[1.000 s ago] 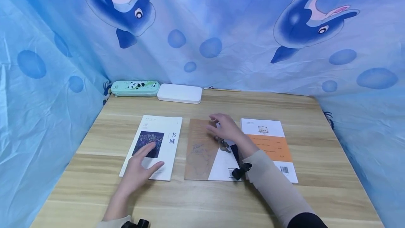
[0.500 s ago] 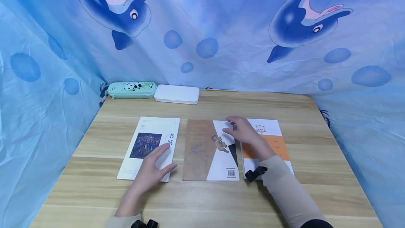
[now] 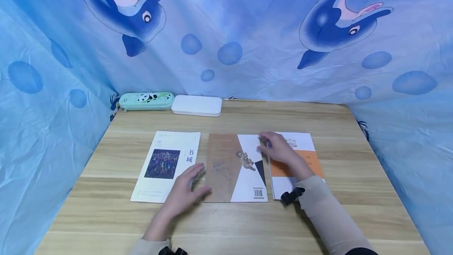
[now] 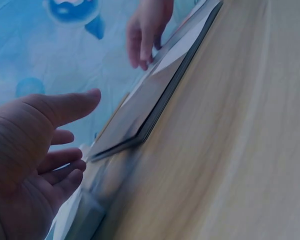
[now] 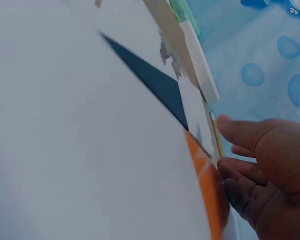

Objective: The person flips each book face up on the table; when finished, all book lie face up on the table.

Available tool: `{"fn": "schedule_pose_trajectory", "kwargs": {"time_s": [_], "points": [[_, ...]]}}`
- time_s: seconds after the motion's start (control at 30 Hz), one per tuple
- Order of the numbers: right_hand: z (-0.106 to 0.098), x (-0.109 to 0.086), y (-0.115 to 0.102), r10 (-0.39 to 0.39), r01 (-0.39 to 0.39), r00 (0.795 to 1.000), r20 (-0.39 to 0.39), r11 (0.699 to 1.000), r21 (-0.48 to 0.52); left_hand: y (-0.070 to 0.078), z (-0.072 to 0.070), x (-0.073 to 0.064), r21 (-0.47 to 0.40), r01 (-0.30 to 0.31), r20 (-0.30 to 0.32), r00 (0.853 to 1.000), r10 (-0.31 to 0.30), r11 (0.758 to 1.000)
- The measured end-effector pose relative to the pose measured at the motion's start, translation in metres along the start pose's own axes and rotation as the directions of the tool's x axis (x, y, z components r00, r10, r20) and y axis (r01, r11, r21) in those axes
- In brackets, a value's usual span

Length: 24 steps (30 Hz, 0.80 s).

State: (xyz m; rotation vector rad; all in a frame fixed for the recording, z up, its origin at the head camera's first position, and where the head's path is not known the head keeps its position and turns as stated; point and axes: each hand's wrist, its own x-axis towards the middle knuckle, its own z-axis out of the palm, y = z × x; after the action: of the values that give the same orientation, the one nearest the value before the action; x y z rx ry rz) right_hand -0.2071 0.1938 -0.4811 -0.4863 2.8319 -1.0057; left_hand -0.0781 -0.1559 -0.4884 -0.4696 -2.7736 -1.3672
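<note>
Three books lie flat in a row on the wooden table: a white one with a dark picture (image 3: 162,163) on the left, a brown-and-white one (image 3: 222,168) in the middle, and an orange-and-white one (image 3: 311,160) on the right. Over the gap between the left and middle books is my left hand (image 3: 185,192), thumb and fingers spread, with nothing in its grasp. My right hand (image 3: 279,150) hovers at the middle book's upper right edge and partly covers the right book. In the right wrist view its thumb and fingers (image 5: 242,172) stand apart; contact with the book is unclear.
At the table's back edge lie a green panda pencil case (image 3: 146,101), a white flat case (image 3: 197,106) and a thin gold-coloured stick (image 3: 244,100). A blue dolphin-print curtain (image 3: 262,50) rises behind and along both sides of the table (image 3: 226,231).
My left hand has moved right, off the left book toward the middle book's lower left corner. My right hand has moved right, from over the middle book to its right edge.
</note>
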Motion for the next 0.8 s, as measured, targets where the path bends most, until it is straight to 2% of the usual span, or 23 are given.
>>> {"fn": "schedule_pose_trajectory", "kwargs": {"time_s": [0.3,0.6,0.7,0.8], "points": [[0.002,0.008,0.003,-0.042,0.042,0.999,0.003,0.998,-0.040,0.008,0.014,0.001,0.006,0.031,0.128,0.991,-0.031,1.000],[0.001,0.012,-0.001,-0.060,0.063,0.994,0.092,0.998,-0.026,0.011,0.015,0.002,0.004,0.068,0.182,0.981,-0.068,0.998],[0.002,0.012,-0.001,-0.047,0.048,0.995,0.089,0.999,-0.012,0.012,0.014,0.003,0.015,0.063,0.194,0.979,-0.064,0.998],[0.002,0.011,0.001,-0.022,0.021,0.998,0.053,1.000,0.019,0.012,0.014,0.004,0.031,0.046,0.202,0.978,-0.052,0.998]]}}
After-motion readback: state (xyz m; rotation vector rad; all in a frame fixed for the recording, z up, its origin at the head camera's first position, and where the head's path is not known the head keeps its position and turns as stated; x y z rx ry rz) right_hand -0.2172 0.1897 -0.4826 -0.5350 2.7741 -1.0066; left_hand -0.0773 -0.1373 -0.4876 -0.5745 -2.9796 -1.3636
